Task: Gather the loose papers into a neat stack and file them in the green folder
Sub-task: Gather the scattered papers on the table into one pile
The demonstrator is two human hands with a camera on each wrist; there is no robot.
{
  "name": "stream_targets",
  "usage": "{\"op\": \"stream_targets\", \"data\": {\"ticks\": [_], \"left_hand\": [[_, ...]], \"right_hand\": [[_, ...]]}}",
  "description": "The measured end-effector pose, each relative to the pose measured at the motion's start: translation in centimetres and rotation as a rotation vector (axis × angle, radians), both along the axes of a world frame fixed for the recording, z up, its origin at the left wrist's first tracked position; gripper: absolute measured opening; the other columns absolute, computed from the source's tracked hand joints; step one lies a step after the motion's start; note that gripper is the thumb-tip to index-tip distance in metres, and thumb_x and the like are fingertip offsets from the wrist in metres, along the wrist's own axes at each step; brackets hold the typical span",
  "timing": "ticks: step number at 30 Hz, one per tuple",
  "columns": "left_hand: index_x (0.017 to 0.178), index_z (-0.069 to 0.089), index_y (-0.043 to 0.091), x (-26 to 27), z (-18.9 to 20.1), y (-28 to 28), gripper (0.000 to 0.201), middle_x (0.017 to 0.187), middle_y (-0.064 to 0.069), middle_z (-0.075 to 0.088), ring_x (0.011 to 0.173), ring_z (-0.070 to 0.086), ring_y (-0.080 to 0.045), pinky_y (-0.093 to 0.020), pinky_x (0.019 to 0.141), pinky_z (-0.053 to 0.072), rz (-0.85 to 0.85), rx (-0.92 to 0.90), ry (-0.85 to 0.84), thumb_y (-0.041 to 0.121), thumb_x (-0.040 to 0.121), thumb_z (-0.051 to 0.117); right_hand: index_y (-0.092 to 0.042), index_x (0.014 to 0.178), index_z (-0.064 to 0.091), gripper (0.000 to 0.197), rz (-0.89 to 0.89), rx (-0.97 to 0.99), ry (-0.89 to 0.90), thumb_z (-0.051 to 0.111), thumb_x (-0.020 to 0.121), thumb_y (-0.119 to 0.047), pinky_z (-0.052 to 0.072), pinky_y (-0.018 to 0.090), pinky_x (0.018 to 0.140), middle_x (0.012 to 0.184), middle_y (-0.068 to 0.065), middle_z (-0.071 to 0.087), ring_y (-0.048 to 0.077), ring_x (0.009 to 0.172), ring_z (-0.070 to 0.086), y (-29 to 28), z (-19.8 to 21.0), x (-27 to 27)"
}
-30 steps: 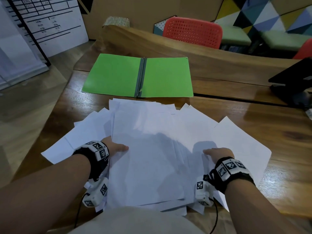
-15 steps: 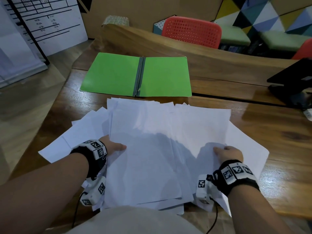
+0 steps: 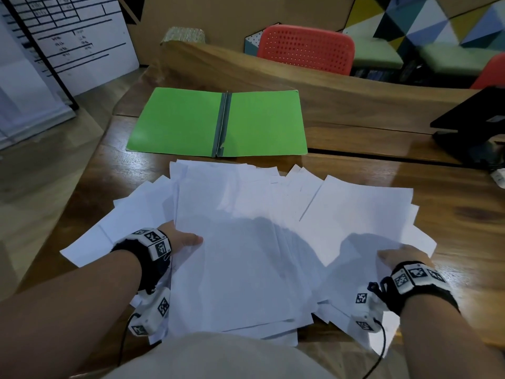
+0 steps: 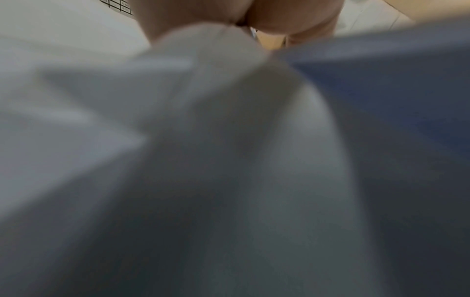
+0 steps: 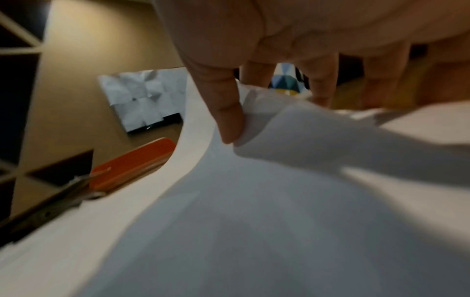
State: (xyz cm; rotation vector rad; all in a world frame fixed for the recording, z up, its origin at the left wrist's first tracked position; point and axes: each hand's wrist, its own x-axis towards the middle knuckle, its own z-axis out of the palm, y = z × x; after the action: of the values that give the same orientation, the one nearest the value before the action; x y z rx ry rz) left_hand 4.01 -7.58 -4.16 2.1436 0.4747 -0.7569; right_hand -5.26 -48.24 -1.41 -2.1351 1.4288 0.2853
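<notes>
The green folder (image 3: 177, 121) lies open and flat at the far side of the wooden table (image 3: 451, 214). Just below it, several loose white papers (image 3: 246, 242) spread in an uneven fan. My left hand (image 3: 183, 239) holds the left edge of the middle pile, thumb on top and fingers hidden beneath. My right hand (image 3: 401, 255) pinches the near edge of the rightmost sheets. In the right wrist view the hand (image 5: 244, 112) has its thumb pressed onto a crumpled paper (image 5: 279, 201), with the fingers behind its edge. The left wrist view shows only blurred papers (image 4: 203, 160) below the hand (image 4: 229, 14).
A raised wooden ledge (image 3: 273, 75) runs behind the folder, with a red chair (image 3: 306, 47) beyond it. A black device on a stand (image 3: 475, 124) sits at the table's right. The table's left edge drops to the floor near a whiteboard (image 3: 68, 36).
My right hand has moved to the right, drawing the sheets it holds out toward the table's right side. The left hand has stayed at the pile's left edge.
</notes>
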Motion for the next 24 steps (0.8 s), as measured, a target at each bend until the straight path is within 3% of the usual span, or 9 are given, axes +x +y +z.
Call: {"op": "stream_targets", "data": {"ticks": [5, 7, 9, 12, 15, 18, 20, 22, 24], "left_hand": [[0.117, 0.059, 0.004, 0.0, 0.0, -0.2, 0.047, 0.108, -0.014, 0.063, 0.089, 0.052, -0.022, -0.028, 0.081, 0.038, -0.002, -0.002, -0.004, 0.019, 0.075, 0.073], [0.118, 0.059, 0.005, 0.0, -0.1, -0.2, 0.048, 0.115, -0.015, 0.063, 0.089, 0.053, -0.022, -0.029, 0.082, 0.039, -0.01, 0.01, -0.004, 0.021, 0.075, 0.074], [0.118, 0.058, 0.006, 0.1, -0.2, 0.0, 0.051, 0.111, -0.013, 0.063, 0.09, 0.053, -0.023, -0.029, 0.082, 0.039, -0.01, 0.02, -0.003, 0.023, 0.073, 0.075], [0.12, 0.056, 0.007, 0.3, -0.6, 0.4, 0.06, 0.113, -0.01, 0.064, 0.091, 0.054, -0.024, -0.031, 0.083, 0.041, 0.0, 0.026, 0.011, 0.03, 0.069, 0.078], [0.121, 0.057, 0.007, 0.3, -0.6, 0.5, 0.063, 0.118, -0.013, 0.063, 0.092, 0.055, -0.025, -0.032, 0.083, 0.042, -0.001, 0.039, 0.017, 0.031, 0.067, 0.079], [0.118, 0.058, 0.006, 0.4, -0.5, 0.2, 0.054, 0.105, -0.009, 0.062, 0.091, 0.054, -0.024, -0.03, 0.084, 0.04, -0.004, 0.016, 0.015, 0.025, 0.071, 0.077], [0.118, 0.058, 0.006, 0.4, -0.6, 0.2, 0.06, 0.106, -0.008, 0.063, 0.093, 0.055, -0.024, -0.031, 0.086, 0.042, 0.01, 0.003, 0.011, 0.027, 0.067, 0.08], [0.119, 0.057, 0.005, 0.4, -0.6, 0.2, 0.06, 0.116, -0.014, 0.064, 0.093, 0.055, -0.024, -0.031, 0.087, 0.042, 0.024, -0.008, 0.004, 0.026, 0.067, 0.08], [0.119, 0.058, 0.004, 0.3, -0.5, 0.1, 0.052, 0.119, -0.016, 0.063, 0.091, 0.054, -0.023, -0.029, 0.084, 0.04, 0.023, -0.012, -0.004, 0.019, 0.072, 0.076]], "right_hand": [[0.003, 0.118, 0.059, 0.039, -0.024, 0.082, -0.256, 0.065, 0.083, -0.014, 0.043, 0.035, 0.085, 0.098, 0.013, 0.058, 0.034, 0.096, 0.058, 1.0, -0.3, 1.2], [0.0, 0.117, 0.059, 0.042, -0.036, 0.032, -0.145, 0.063, 0.082, -0.022, 0.045, 0.032, 0.085, 0.108, 0.018, 0.063, 0.033, 0.102, 0.06, 1.0, -0.9, 1.4], [-0.013, 0.112, 0.061, 0.037, 0.005, -0.015, -0.076, 0.064, 0.078, -0.027, 0.046, 0.029, 0.08, 0.113, 0.015, 0.061, 0.031, 0.107, 0.06, 1.2, -1.3, 0.4], [-0.024, 0.094, 0.056, 0.021, 0.017, 0.006, -0.025, 0.066, 0.075, -0.027, 0.041, 0.022, 0.069, 0.101, 0.004, 0.058, 0.025, 0.09, 0.057, 1.4, -1.3, 0.2], [-0.004, 0.115, 0.06, 0.033, -0.002, 0.08, -0.196, 0.06, 0.086, -0.019, 0.04, 0.03, 0.074, 0.104, 0.018, 0.059, 0.032, 0.092, 0.057, 1.5, -0.5, 1.3], [-0.004, 0.111, 0.061, 0.032, -0.041, 0.066, -0.294, 0.06, 0.086, -0.023, 0.045, 0.036, 0.079, 0.098, 0.015, 0.061, 0.032, 0.088, 0.057, 1.4, -0.3, 2.5], [-0.005, 0.112, 0.059, 0.032, 0.002, -0.021, -0.158, 0.056, 0.086, -0.024, 0.047, 0.034, 0.081, 0.098, 0.015, 0.058, 0.031, 0.087, 0.056, 1.0, -0.8, 2.5], [-0.008, 0.12, 0.055, 0.037, 0.024, 0.016, -0.031, 0.05, 0.088, -0.027, 0.048, 0.029, 0.091, 0.114, 0.013, 0.059, 0.029, 0.102, 0.059, 1.2, -0.9, 2.3], [-0.005, 0.116, 0.056, 0.031, 0.024, 0.054, -0.001, 0.046, 0.091, -0.021, 0.048, 0.028, 0.084, 0.117, 0.014, 0.061, 0.029, 0.101, 0.059, 1.1, -1.1, 2.9]]}}
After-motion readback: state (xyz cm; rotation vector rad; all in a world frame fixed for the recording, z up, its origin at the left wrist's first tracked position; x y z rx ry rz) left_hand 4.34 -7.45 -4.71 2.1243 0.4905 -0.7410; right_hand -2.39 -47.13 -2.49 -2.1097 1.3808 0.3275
